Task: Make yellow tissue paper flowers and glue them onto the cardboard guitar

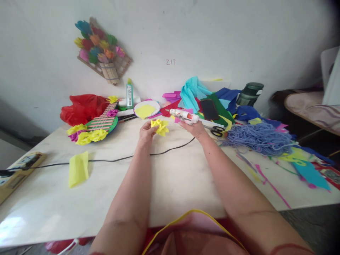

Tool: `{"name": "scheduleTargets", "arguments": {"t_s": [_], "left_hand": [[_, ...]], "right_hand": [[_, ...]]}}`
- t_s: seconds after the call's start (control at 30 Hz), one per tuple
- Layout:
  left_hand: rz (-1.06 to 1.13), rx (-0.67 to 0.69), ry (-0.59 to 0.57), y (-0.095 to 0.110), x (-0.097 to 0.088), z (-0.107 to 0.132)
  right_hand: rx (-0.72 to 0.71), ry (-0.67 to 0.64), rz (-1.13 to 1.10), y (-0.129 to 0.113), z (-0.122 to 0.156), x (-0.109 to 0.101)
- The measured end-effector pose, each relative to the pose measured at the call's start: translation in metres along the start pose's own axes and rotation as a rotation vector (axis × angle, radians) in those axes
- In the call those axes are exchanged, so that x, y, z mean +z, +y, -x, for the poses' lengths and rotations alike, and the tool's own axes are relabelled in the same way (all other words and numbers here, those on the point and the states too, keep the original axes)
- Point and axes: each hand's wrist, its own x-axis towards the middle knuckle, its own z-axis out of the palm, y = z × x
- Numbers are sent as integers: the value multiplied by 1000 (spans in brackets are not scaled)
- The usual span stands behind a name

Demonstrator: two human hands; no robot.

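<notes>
My left hand (146, 131) is closed on a crumpled yellow paper flower (160, 126), held just above the white table (170, 177). My right hand (194, 128) grips a white glue gun (183, 115), its nozzle pointing left, close to the flower. A black cord (111, 160) trails from the glue gun across the table to the left. Both forearms stretch forward from the bottom of the view.
A craft piece with sticks and yellow and pink paper flowers (92, 128) lies at the left, by a red bag (81, 108). A yellow paper strip (78, 169), a plate with yellow paper (146, 109), a green bottle (129, 93), scissors (217, 131), blue yarn (259, 139) and coloured papers (212, 101) surround the hands.
</notes>
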Motion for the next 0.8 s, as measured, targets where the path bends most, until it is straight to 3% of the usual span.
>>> {"name": "scheduleTargets", "arguments": {"t_s": [0.07, 0.13, 0.27, 0.37, 0.63, 0.73, 0.8], "left_hand": [[48, 46, 38, 1, -2, -2], [97, 94, 80, 3, -4, -3], [161, 146, 123, 7, -8, -4], [155, 151, 124, 7, -9, -4], [139, 146, 99, 7, -8, -4], [146, 149, 114, 6, -9, -4], [153, 145, 114, 6, -8, -4]], "right_hand": [[45, -3, 59, 0, 0, 1], [106, -25, 268, 0, 0, 3], [153, -245, 665, -2, 3, 11], [98, -395, 701, -3, 5, 21], [-71, -446, 755, 4, 11, 47], [-132, -410, 753, -4, 8, 42], [-169, -312, 659, -20, 4, 35]]}}
